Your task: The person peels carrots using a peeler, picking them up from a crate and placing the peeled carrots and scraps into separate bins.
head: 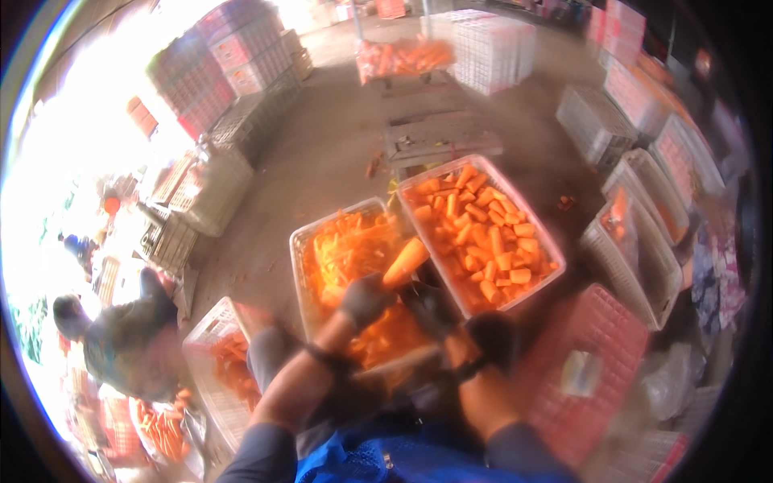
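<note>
My left hand (366, 300), in a dark glove, grips a thick carrot (406, 263) that points up and to the right. The carrot is above a white crate (295, 256) heaped with carrot shavings (344, 247) and larger carrot pieces. My right hand (427, 307), also in a dark glove, is just right of the carrot's lower end. Its fingers are blurred, and I cannot make out whether they hold a tool. Beyond it tilts a pinkish crate (552, 275) filled with cut carrot chunks (489, 223).
A crate of carrots (208, 338) stands by my left knee. At right lie an overturned red crate (595, 362) and open white crates (640, 271). A bent-over person (130, 344) is at left. Ahead are a wooden pallet (444, 136) and bagged carrots (404, 58).
</note>
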Available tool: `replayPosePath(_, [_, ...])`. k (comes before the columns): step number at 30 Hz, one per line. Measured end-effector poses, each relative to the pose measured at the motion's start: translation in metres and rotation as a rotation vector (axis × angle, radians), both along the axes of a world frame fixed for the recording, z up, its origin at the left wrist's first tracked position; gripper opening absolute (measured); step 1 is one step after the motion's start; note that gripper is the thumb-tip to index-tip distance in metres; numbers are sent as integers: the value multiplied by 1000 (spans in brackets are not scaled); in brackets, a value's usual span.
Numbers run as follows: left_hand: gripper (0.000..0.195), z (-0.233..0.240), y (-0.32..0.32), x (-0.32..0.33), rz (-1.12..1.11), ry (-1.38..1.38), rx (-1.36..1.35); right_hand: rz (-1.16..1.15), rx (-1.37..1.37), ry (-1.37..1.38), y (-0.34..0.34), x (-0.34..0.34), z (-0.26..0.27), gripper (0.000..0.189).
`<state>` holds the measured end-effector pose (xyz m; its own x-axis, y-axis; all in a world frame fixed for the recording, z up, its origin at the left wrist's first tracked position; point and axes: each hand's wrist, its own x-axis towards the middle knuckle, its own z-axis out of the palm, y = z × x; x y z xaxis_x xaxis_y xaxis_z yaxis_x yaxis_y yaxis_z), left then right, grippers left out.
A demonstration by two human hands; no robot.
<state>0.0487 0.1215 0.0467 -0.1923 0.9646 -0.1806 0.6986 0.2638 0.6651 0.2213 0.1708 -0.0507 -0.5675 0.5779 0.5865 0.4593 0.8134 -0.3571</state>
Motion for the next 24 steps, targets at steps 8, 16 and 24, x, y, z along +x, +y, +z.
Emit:
replayPosePath(8, [32,38,47,47,-360,443,-31,-133,-1035,421,-5,63,40,26])
replayPosePath(16, [19,39,84,66,-738,630,16,-189,-626,231,15,84,22,27])
replayPosePath(24, [34,17,77,56,-546,465,-32,-89,-358,-5,48,55,25,28])
